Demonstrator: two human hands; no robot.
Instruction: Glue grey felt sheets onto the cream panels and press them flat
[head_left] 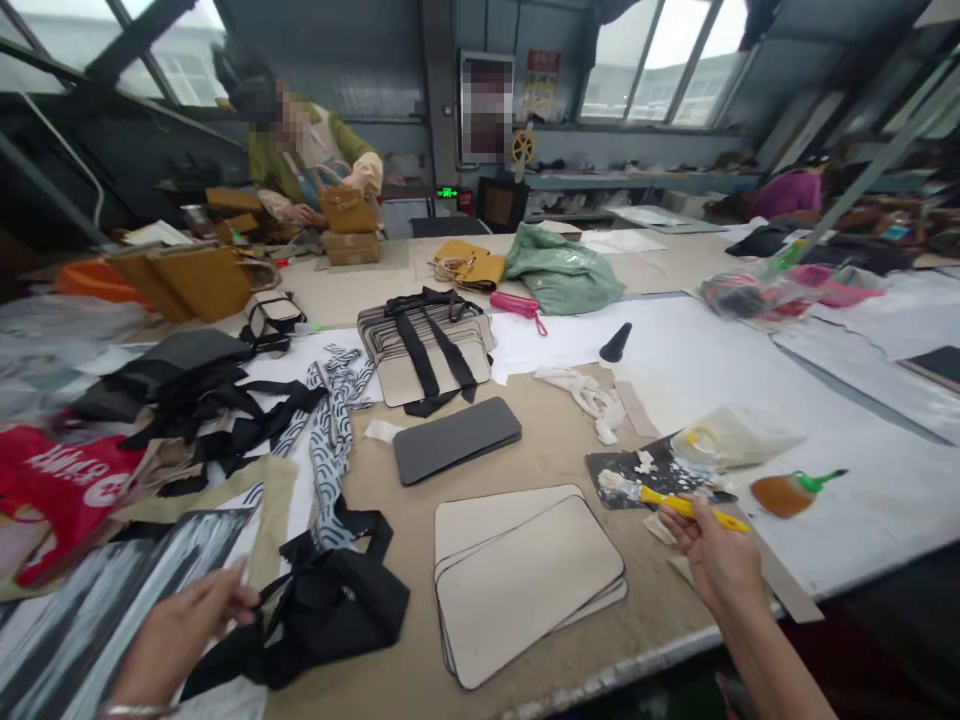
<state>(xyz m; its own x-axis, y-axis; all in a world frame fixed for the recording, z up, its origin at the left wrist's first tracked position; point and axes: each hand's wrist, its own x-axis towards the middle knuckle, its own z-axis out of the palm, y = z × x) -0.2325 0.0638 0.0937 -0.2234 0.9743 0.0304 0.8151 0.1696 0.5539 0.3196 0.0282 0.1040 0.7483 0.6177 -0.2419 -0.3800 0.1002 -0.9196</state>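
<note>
My right hand (716,555) is closed round the yellow handle of a brush (660,497). Its pale bristles rest over a dark board (600,468) spotted with white, glue-like bits. At the lower left, my left hand (187,625) has its fingers bent together in a pinch; what they hold, if anything, is unclear. It hovers by dark strips smeared with white (142,580) and a heap of black fabric (337,610). Between my hands lies a fanned stack of beige rounded panels (529,580). Beyond them sits a dark grey panel (457,438).
A bottle of amber liquid with a green nozzle (784,492) lies right of the brush. Farther back are bundled beige panels (431,350), a patterned strap (330,470), a green bag (562,270) and a black cone (616,342). Across the table a co-worker (315,150) handles a tan bag.
</note>
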